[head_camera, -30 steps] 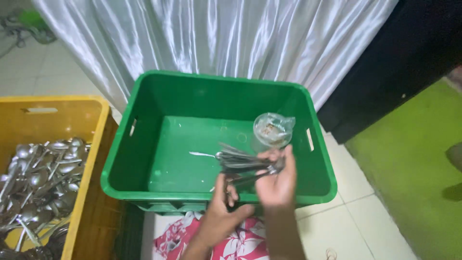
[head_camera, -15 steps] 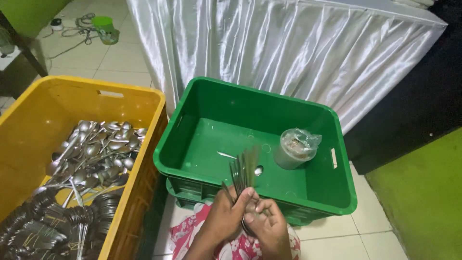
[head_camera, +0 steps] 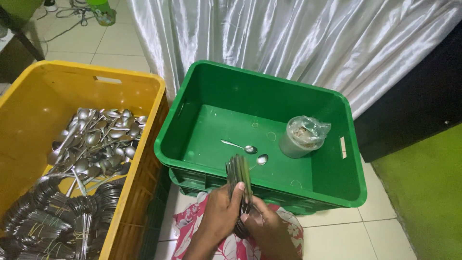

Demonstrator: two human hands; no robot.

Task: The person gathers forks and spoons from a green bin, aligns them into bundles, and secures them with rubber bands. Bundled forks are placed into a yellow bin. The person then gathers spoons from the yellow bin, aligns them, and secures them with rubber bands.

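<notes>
Stack of cutlery (head_camera: 239, 174) gripped upright over the near rim of the green crate (head_camera: 308, 190).

Left hand (head_camera: 220, 215) wrapped round the stack's side, right hand (head_camera: 262, 226) clenched at its lower end, likely to keep the pieces squared together. Two loose spoons (head_camera: 243, 148) seen flat on the crate floor, just beyond the stack; plastic-covered tub (head_camera: 301, 137) further right. Yellow crate (head_camera: 122, 84) alongside, heaped with spoons and banded bundles.

White satin curtain (head_camera: 288, 43) drapes across 12 o'clock, down to a pale tiled floor (head_camera: 115, 45). Green carpet (head_camera: 423, 192) at 4 o'clock, black panel (head_camera: 414, 110) at 3. Cables (head_camera: 67, 12) and dark table leg (head_camera: 19, 33) at 10 o'clock.
</notes>
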